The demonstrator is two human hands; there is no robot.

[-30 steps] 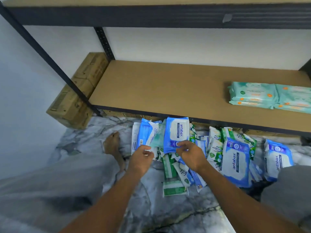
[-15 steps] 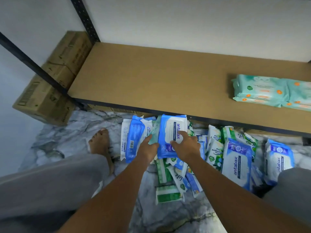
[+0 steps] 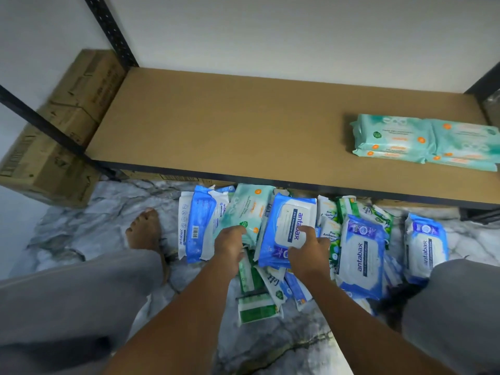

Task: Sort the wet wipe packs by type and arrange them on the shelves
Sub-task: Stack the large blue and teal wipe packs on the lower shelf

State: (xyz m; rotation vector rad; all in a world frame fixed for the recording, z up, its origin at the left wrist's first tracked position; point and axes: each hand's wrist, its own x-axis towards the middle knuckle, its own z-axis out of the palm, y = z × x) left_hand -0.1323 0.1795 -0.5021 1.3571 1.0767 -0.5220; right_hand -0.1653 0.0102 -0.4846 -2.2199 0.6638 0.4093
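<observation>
On the floor (image 3: pixel 108 234) below the front edge of the shelf (image 3: pixel 216 125), the left hand (image 3: pixel 230 244) grips a teal pack (image 3: pixel 249 209) and the right hand (image 3: pixel 308 253) grips a blue pack (image 3: pixel 286 220); better to lift them apart, the teal going beside the stack (image 3: pixel 392 139) at the right end.

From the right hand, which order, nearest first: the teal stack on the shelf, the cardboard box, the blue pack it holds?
1. The blue pack: gripped in the right hand.
2. The teal stack: on the shelf, up and right.
3. The cardboard box: far left, beside the shelf.
</observation>
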